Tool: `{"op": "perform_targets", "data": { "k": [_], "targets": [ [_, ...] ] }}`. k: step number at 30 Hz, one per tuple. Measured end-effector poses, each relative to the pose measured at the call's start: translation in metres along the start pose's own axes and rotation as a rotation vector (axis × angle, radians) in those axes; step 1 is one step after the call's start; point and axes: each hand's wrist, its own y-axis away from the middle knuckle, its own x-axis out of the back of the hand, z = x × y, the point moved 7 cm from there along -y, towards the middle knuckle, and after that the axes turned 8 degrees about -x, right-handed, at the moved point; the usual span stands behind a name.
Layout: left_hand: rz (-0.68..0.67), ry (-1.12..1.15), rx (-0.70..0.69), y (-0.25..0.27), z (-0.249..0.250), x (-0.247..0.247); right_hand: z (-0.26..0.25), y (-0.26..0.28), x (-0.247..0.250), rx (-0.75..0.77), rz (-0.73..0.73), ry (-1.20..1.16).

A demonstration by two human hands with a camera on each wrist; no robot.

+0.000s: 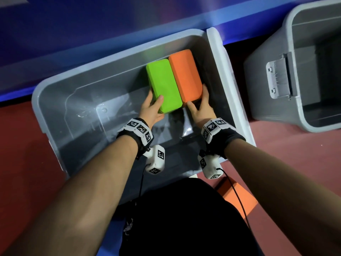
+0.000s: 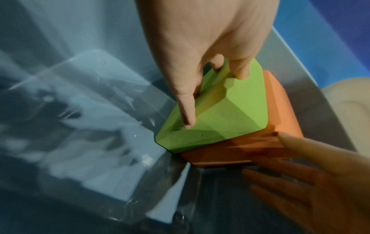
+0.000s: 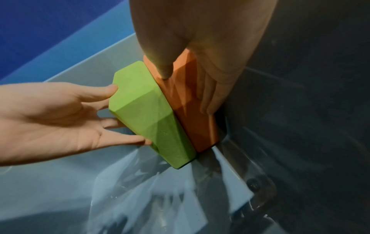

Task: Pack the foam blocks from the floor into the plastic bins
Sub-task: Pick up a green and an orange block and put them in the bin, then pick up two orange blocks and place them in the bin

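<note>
Green block [image 1: 163, 85] and orange block [image 1: 185, 75] stand touching inside the bin [image 1: 55, 85], toward 1 o'clock. Left hand [image 1: 151, 107] grips green; right hand [image 1: 202, 106] grips orange.

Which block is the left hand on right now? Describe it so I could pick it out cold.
Start at the big grey bin in front of the person, the nearer of the two bins. Two blocks stand side by side toward its right end, pressed together. The left hand grips the green block, which is the left one; its neighbour against the bin's right wall is the orange block, held by the right hand.
</note>
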Motion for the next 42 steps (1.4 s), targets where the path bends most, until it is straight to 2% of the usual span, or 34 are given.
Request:
{"op": "perform_targets", "data": {
  "k": [7,14,18,23,29,34,38,42],
  "targets": [
    [0.016,0.054,-0.019,-0.006,0.002,-0.003,-0.006,-0.003,0.006,-0.031,0.008,0.025],
    [-0.004,-0.117,0.055,0.005,0.013,-0.008,-0.006,0.010,0.006,-0.082,-0.055,0.102],
    [0.104,-0.191,0.095,0.022,0.023,0.006,-0.007,0.034,0.016,-0.114,-0.064,0.147],
    [0.122,-0.305,0.100,0.061,0.048,0.010,-0.007,0.082,0.035,-0.176,-0.181,0.223],
    [0.022,-0.551,0.026,0.143,0.096,-0.019,-0.016,0.155,0.086,-0.233,-0.170,0.198],
    [-0.172,-0.758,-0.039,0.215,0.128,-0.066,-0.017,0.225,0.143,-0.271,-0.129,0.079],
    [-0.349,-0.985,-0.081,0.267,0.130,-0.107,0.015,0.280,0.172,-0.338,-0.063,-0.036],
    [-0.454,-1.130,-0.136,0.298,0.111,-0.157,0.086,0.321,0.188,-0.434,-0.029,-0.142]
  ]
}}
